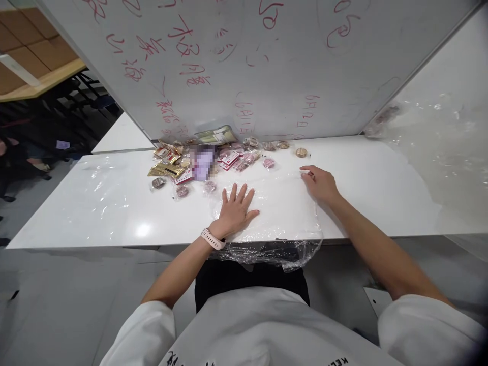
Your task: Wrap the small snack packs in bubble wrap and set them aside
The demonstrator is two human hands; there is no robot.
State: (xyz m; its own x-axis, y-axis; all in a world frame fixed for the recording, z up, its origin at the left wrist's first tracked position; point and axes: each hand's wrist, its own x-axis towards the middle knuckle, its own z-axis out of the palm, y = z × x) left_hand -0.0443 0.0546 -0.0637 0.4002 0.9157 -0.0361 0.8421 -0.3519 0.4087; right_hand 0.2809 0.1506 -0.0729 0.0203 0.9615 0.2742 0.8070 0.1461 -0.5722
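A thin clear plastic sheet lies on the white table, and its crumpled near side hangs over the front edge. My left hand presses flat on the sheet with its fingers spread. At the sheet's far right corner, my right hand is closed, thumb and fingers pinching the plastic. Just beyond my left hand is a pile of small wrapped snacks: gold packets, red-and-white packets and several round pieces in clear wrappers, one being a pink piece.
A whiteboard with red writing rises along the table's back edge. A green-and-clear packet leans against it. More clear plastic covers the right side. Cardboard boxes stand on a wooden table at the far left.
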